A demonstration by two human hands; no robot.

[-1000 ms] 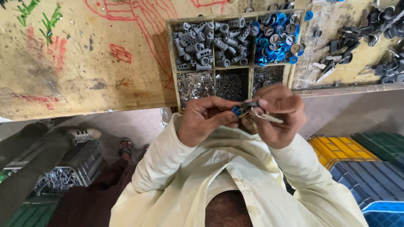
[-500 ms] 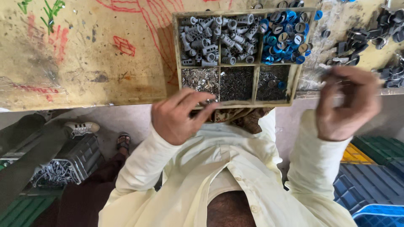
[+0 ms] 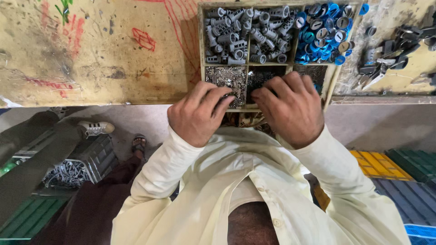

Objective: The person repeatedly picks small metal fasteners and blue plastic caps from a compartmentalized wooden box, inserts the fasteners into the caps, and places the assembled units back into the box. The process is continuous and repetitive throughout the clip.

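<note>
Nearest the camera, cream sleeves (image 3: 318, 168) run up from the person's chest toward the bench (image 3: 91, 59), a worn yellowish board marked with red and green scribbles. Below its edge on the left lie a grey crate (image 3: 72, 165) of metal parts and a white shoe (image 3: 94, 128) on the floor; on the right are yellow (image 3: 377, 164) and blue crates (image 3: 408, 199).

Both hands rest at the near edge of a wooden divided tray (image 3: 202, 50) that sits on the bench. The left hand (image 3: 197, 113) is curled, its fingertips dipped into the near left compartment of small shiny metal bits (image 3: 222, 76); whether it pinches anything cannot be told. The right hand (image 3: 290, 106) lies just beside it, fingers bent down over the near middle compartment of dark small parts (image 3: 259, 75), covering part of the near right one; its grip is hidden too.

Farther back, the tray's far left compartments hold grey ribbed plastic sleeves (image 3: 245, 34), and the far right one holds blue and grey rings (image 3: 324, 29). To the right of the tray, loose dark metal pieces (image 3: 388, 56) lie scattered on the bench.
</note>
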